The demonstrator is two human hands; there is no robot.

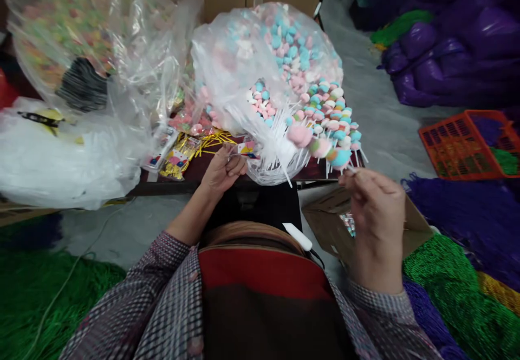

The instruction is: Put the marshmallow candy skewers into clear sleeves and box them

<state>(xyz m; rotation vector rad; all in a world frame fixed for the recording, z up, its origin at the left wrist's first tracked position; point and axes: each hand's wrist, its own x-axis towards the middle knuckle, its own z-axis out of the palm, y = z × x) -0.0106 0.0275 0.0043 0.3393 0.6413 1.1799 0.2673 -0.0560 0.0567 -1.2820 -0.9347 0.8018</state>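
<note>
At your far left, the white plastic bag (69, 162) carries black-and-yellow print (43, 119) too blurred to read; behind it stands a clear bag of sweets (69, 24). Next come packets with bright printed labels (179, 159), their lettering illegible, beside gold ties (215, 141). Your left hand (225, 169) is curled, pinching a small clear wrapper whose colourful label (246, 149) can't be read either. Past the white sticks (280, 146), a candy skewer (319, 146) hangs before the table's loaded skewers (335, 111), its stick pinched between your right hand's (376, 197) thumb and fingers.
</note>
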